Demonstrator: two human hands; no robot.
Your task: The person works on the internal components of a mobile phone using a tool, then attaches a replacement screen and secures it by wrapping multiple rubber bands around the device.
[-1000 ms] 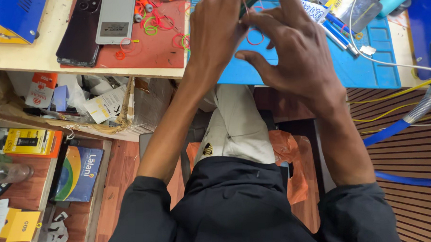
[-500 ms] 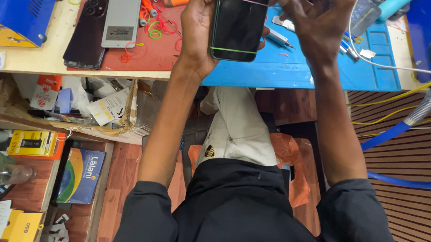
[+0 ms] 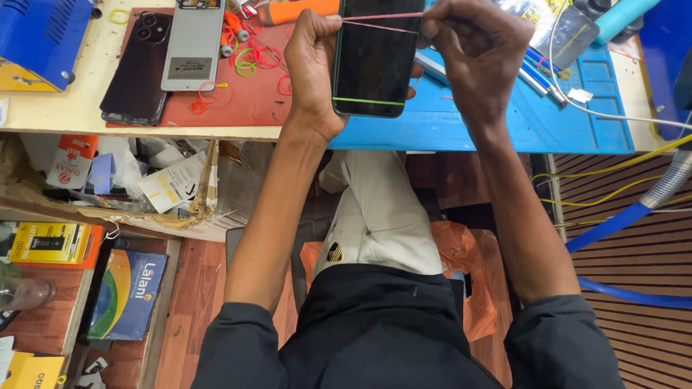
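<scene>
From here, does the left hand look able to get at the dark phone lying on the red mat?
Probably yes: the dark phone lies uncovered left of the left hand, but that hand is gripping the black phone.

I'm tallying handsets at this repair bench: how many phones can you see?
3: a black-screened phone held between both hands, a dark phone face down on the red mat, and a grey one beside it. Others may be hidden.

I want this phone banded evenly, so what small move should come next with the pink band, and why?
Probably ease the pink rubber band down flat against the phone: the right hand holds it stretched across the top, and only a green band wraps the lower end.
</scene>
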